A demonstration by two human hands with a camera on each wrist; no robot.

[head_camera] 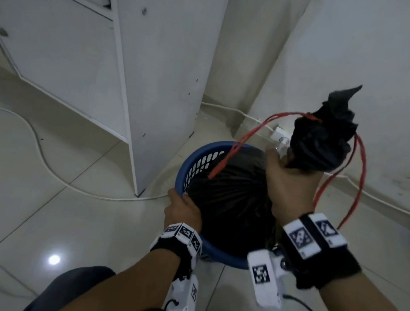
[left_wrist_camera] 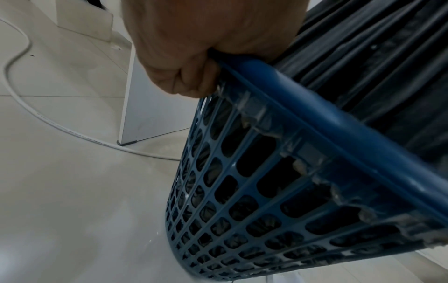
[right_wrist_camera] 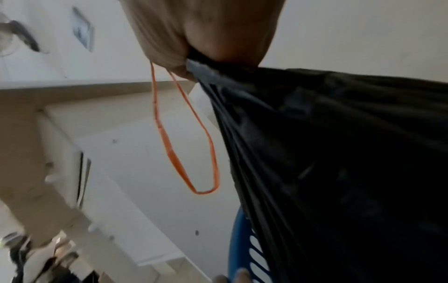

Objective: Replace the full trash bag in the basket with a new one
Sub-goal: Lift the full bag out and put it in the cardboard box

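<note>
A round blue slotted basket (head_camera: 186,168) (left_wrist_camera: 242,191) (right_wrist_camera: 238,249) stands on the tiled floor with a full black trash bag (head_camera: 234,202) (left_wrist_camera: 378,76) (right_wrist_camera: 339,153) in it. My right hand (head_camera: 290,181) (right_wrist_camera: 194,38) grips the bag's gathered neck, and the bunched top (head_camera: 321,138) sticks up above my fist. Red drawstring loops (head_camera: 227,158) (right_wrist_camera: 189,145) hang from the neck. My left hand (head_camera: 182,208) (left_wrist_camera: 194,57) grips the basket's near left rim (left_wrist_camera: 303,103), fingers curled over it.
A white cabinet (head_camera: 144,53) stands just left of the basket, and a white wall corner (head_camera: 279,60) lies behind it. A white cable (head_camera: 40,146) (left_wrist_camera: 48,122) snakes across the floor, and a power strip (head_camera: 279,134) lies by the wall. My knees (head_camera: 80,286) are at the bottom.
</note>
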